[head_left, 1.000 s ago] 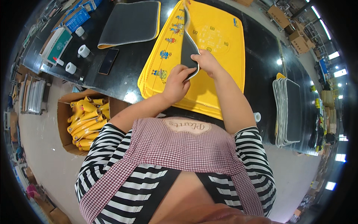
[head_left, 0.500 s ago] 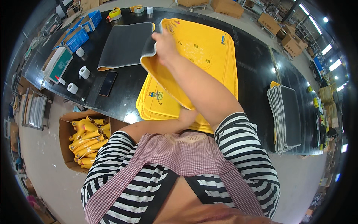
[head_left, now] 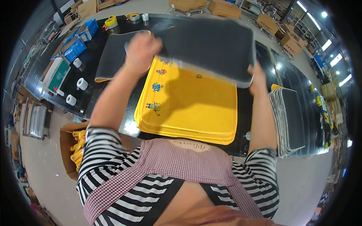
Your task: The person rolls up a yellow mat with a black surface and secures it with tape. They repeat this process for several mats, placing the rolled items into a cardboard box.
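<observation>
Head view gives me the mat (head_left: 207,47), dark side toward me, held above the far part of a yellow stack (head_left: 192,113) on the black surface (head_left: 166,23). I see my hands well apart: the left hand (head_left: 143,49), blurred, curled around its left end, the right hand (head_left: 257,80) pinching its right edge. Left lies another dark sheet (head_left: 113,56); right, a grey-edged pile (head_left: 289,116).

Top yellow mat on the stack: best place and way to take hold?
I'd probably pinch the top yellow mat by its near edge, from the person's side. It lies flat and thin, with that edge uncovered; the dark-faced mat, held between left hand and right hand, hides its far part.
</observation>
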Demonstrator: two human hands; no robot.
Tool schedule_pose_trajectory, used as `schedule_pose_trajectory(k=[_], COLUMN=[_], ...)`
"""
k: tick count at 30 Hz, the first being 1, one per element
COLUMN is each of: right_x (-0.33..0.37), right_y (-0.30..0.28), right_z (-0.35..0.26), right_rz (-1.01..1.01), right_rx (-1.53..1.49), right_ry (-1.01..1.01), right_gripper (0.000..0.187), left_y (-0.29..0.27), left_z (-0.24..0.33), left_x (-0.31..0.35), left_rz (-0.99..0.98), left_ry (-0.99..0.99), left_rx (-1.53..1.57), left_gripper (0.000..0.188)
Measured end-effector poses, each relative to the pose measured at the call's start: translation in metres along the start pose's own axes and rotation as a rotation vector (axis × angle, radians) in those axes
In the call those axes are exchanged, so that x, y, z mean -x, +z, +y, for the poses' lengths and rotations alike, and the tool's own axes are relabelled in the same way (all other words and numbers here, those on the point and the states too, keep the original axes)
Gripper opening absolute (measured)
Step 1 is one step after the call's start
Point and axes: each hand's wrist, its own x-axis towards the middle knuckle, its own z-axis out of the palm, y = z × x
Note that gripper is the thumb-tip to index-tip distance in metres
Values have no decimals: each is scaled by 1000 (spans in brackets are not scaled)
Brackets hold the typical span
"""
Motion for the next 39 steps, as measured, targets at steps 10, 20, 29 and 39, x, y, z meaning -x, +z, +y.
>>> schedule_pose_trajectory(k=[10, 20, 29, 39], right_x=[97, 154, 174, 145], right_y=[-76, -89, -108, -13], right_z=[147, 147, 132, 161], right_rz=[153, 197, 83, -272], right_rx=[477, 873, -428, 1513], right_ry=[323, 111, 490, -460], right_gripper=[46, 52, 37, 37], left_y=[-6, -42, -19, 47], left_z=[132, 159, 108, 133], left_x=[174, 180, 160, 161], left_rz=[-900, -960, -944, -709], left_ry=[-194, -287, -746, -701], left_rx=[366, 465, 564, 566], left_gripper=[30, 34, 13, 29])
